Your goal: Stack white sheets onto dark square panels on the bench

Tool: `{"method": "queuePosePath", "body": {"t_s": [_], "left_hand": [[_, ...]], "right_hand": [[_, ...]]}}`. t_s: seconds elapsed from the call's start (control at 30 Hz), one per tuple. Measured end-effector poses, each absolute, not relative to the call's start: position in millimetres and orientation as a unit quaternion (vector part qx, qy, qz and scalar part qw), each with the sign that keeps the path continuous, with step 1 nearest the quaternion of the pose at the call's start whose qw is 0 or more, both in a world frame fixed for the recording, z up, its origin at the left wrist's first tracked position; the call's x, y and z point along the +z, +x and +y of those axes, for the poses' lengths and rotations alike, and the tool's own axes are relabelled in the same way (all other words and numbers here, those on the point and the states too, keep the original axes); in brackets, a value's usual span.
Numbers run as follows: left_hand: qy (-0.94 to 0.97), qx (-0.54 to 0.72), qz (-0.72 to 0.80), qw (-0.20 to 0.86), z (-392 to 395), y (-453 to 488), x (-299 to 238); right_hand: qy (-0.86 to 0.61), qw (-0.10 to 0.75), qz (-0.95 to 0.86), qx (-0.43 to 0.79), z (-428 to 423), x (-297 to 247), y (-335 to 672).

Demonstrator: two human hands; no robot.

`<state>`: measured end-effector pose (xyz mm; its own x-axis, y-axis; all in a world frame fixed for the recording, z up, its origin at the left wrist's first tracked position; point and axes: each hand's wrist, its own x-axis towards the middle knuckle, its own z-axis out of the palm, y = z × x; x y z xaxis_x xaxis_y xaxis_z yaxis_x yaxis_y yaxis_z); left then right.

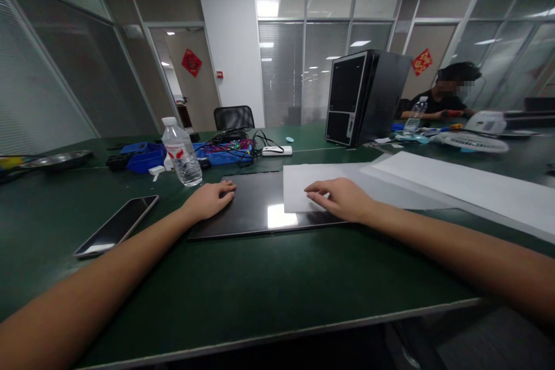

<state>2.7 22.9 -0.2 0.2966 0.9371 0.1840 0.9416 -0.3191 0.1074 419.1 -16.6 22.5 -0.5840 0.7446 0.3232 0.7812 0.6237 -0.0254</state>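
A thin, dark, glossy panel, like a bare display screen [247, 202], lies flat on the green table, with a ceiling light mirrored in it. My left hand [211, 199] rests at its left end, fingers stretched over the surface and holding nothing. White sheets cover the panel's right part; the nearest white sheet [297, 185] has its left edge across the panel's middle. On this sheet lies my right hand [342, 196], its fingers loosely bent and apart, with no grip on the sheet visible. A larger white sheet [468, 185] extends to the right.
Left of the panel are a phone [119, 225] and a water bottle [181, 153]. Behind stand blue trays [228, 153] with cables, a white power strip [277, 151] and a black computer case [368, 98]. A person [446, 95] sits at the far right.
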Motion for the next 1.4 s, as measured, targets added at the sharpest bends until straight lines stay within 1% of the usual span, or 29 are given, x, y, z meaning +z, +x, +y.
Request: {"method": "queuePosePath", "body": {"t_s": [0.13,0.37,0.47,0.57,0.73,0.87,1.07,1.17,1.4], "left_hand": [[-0.806,-0.095,-0.584,0.022,19,6,5],[-0.804,-0.056,-0.589,0.058,13,12,11],[-0.805,-0.045,-0.588,0.067,14,12,11],[-0.804,-0.043,-0.589,0.069,14,12,11],[-0.799,-0.032,-0.596,0.074,12,13,12],[-0.798,-0.032,-0.597,0.081,14,12,10],[-0.8,-0.057,-0.592,0.077,18,8,5],[-0.816,-0.079,-0.57,0.057,18,6,4],[-0.821,-0.09,-0.564,0.012,19,3,5]], "right_hand": [[-0.459,0.174,-0.868,-0.074,4,23,444],[-0.562,0.142,-0.804,-0.135,49,18,509],[-0.555,0.138,-0.81,-0.133,50,16,507],[-0.518,0.139,-0.837,-0.11,42,12,491],[-0.468,0.175,-0.864,-0.058,29,6,464],[-0.478,0.191,-0.855,-0.059,36,4,468],[-0.521,0.172,-0.832,-0.081,50,2,492],[-0.489,0.161,-0.854,-0.078,50,3,492],[-0.315,0.133,-0.939,-0.045,38,10,480]]}}
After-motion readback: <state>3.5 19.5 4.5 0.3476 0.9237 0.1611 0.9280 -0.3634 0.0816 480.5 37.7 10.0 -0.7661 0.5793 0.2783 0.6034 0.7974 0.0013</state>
